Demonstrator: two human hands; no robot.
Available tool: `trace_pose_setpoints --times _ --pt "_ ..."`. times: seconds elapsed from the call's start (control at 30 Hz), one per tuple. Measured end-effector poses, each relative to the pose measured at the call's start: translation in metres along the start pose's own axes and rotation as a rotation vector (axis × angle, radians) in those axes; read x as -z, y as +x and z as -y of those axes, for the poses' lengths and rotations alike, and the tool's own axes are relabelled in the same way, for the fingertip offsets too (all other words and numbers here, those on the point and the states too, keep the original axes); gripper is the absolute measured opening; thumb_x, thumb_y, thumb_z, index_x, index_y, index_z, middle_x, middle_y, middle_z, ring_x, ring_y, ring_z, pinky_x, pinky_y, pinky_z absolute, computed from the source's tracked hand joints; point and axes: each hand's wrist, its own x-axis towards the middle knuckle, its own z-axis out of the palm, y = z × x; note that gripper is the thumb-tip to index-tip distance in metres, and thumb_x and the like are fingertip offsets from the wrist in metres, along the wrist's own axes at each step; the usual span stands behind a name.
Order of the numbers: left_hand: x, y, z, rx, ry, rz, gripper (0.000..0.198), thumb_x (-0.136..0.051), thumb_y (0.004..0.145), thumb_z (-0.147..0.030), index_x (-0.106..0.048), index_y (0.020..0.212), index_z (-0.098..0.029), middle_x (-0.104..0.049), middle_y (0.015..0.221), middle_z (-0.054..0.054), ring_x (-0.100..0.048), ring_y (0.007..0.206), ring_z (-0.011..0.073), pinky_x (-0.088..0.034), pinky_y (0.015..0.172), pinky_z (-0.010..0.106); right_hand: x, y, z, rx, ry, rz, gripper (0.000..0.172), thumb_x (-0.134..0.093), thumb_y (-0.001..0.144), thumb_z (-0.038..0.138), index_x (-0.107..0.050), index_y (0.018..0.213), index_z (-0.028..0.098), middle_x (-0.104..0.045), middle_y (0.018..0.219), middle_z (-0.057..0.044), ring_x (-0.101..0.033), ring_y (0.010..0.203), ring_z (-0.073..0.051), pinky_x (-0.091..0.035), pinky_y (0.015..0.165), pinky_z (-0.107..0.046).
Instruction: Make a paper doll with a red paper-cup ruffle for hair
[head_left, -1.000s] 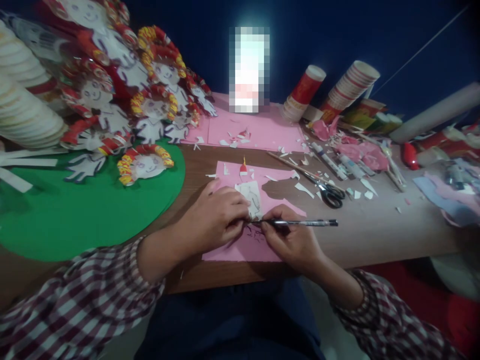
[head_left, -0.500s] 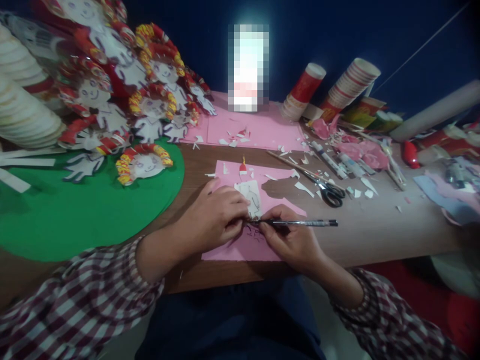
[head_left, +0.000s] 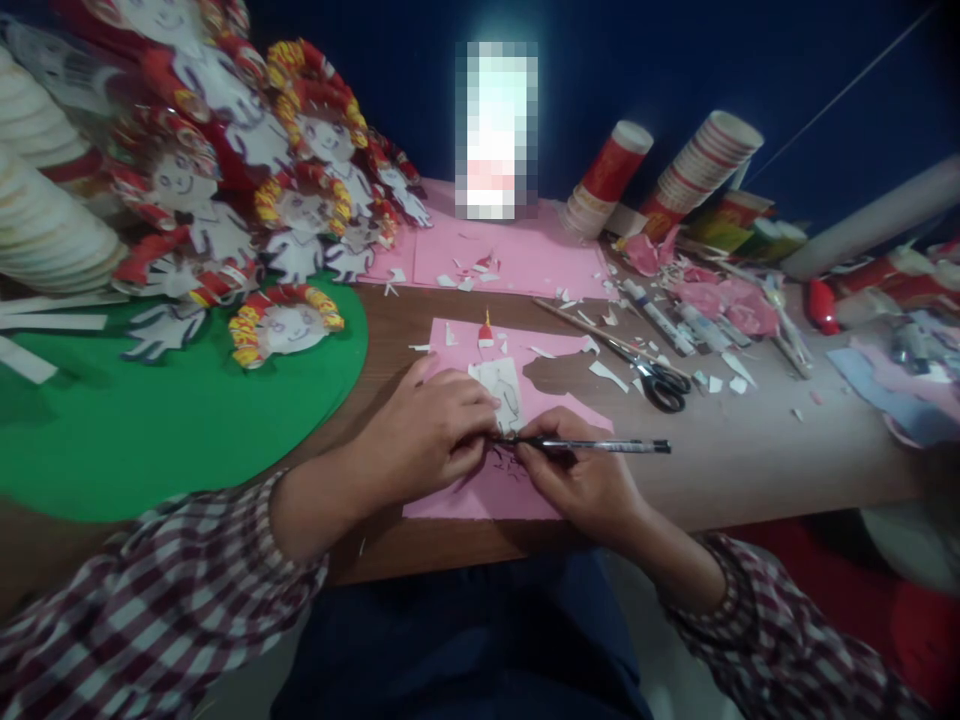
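A small white paper (head_left: pixel 496 385) with dark drawn lines lies on a jagged pink sheet (head_left: pixel 480 495) at the table's middle. My right hand (head_left: pixel 581 470) is closed on a black pen (head_left: pixel 615 446), its tip near the paper's lower edge. My left hand (head_left: pixel 442 430) rests on the left of the white paper, fingers curled together at its lower edge; whether they pinch it is hidden. Beyond the paper lies a small red and white piece (head_left: pixel 486 334). Some dark marks show on the pink sheet below the pen.
A green round sheet (head_left: pixel 180 430) and several paper dolls (head_left: pixel 289 325) are at left. Black-handled scissors (head_left: pixel 664 388), a thin stick (head_left: pixel 574 325), markers (head_left: pixel 660 318) and scraps lie right. Stacked cups (head_left: pixel 709 160) and a bright blurred screen (head_left: pixel 495 130) stand behind.
The pen's rear end has shifted very slightly left and tilts a little differently. Both hands stay almost in place.
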Motion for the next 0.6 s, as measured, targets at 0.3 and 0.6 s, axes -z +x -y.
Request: trace_pose_setpoints --times 0.3,0.6 --pt "0.0006 0.0002 -0.0004 0.004 -0.012 0.001 0.016 -0.053 0.083 -0.020 -0.066 0.090 -0.025 -0.068 0.102 0.002 -0.058 0.102 0.0221 -0.030 0.098 0.044 0.0005 -0.0003 0.0006 -0.029 0.005 0.003 0.001 -0.058 0.082 0.020 -0.058 0.083 0.019 -0.064 0.069 0.000 -0.058 0.060 -0.012 -0.047 0.054 -0.022" --pt "0.0010 0.0003 0.0003 0.001 -0.015 0.014 0.016 -0.053 0.084 -0.021 -0.066 0.092 -0.025 -0.068 0.101 0.001 -0.058 0.101 0.0215 -0.030 0.097 0.044 0.0013 -0.0015 0.0004 -0.065 0.030 0.006 0.001 -0.058 0.083 0.021 -0.057 0.082 0.019 -0.061 0.066 0.001 -0.056 0.058 -0.011 -0.045 0.052 -0.022"
